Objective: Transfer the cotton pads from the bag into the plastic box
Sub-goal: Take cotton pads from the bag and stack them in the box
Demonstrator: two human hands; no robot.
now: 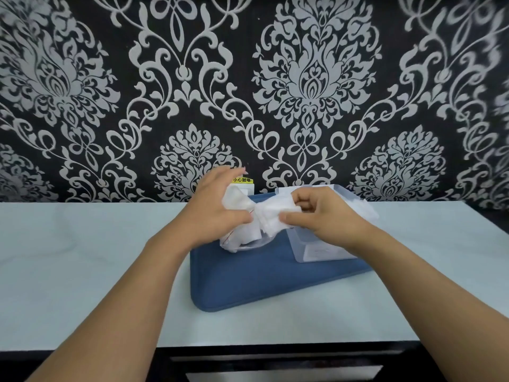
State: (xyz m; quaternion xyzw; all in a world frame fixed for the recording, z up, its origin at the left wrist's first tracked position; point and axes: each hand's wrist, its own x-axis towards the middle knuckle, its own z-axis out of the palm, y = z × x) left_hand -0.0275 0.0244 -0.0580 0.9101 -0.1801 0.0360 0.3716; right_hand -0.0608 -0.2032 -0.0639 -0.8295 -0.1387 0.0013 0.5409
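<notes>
A clear plastic bag [239,238] of white cotton pads is held up over a blue mat [264,279]. My left hand [217,205] grips the bag at its upper left, thumb against its mouth. My right hand [316,213] pinches a stack of white cotton pads [272,213] that sticks out of the bag's mouth. A clear plastic box [319,249] stands on the mat's right side, directly under and behind my right hand; its open lid [344,191] rises at the back.
The mat lies on a pale countertop [82,271] against a black and silver patterned wall. A white wall socket with a yellow label [242,181] sits behind the bag. The counter's front edge and a dark drawer front [275,365] run below.
</notes>
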